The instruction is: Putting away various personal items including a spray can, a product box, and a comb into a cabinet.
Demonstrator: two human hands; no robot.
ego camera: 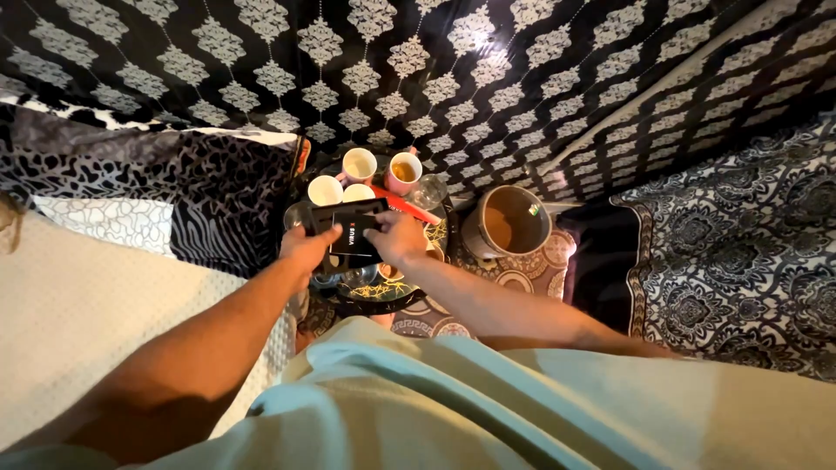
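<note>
Gripping a flat, glossy black box (350,233), left hand (306,248), right hand (396,237).

Four small cups (358,164) stand on one tray (383,289), beside one glass (428,191), one black box (350,231) and one large pot (509,222).

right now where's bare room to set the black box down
Both hands, left and right, hold the black box over the tray, which is crowded with cups. Free patches: the beige mat left of the tray, and the patterned cloth right of the pot.
</note>
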